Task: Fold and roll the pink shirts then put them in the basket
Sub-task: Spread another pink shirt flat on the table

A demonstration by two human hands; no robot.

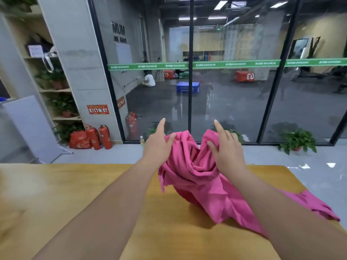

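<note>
Left grip (159, 145) and right grip (227, 152) are pinching the crumpled pink shirt (197, 177), holding it partly off the desk (75, 203), likely to spread it flat.

Gym — plyo boxes (244, 76) thru glass (234, 102).

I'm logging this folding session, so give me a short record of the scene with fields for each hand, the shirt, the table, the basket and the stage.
left hand: holds the shirt's upper left part, index finger straight
right hand: holds the upper right part, index finger straight
shirt: pink, bunched, top lifted, lower part trailing on the table toward the right
table: wooden
basket: not in view
stage: shirt not yet folded or rolled
</note>
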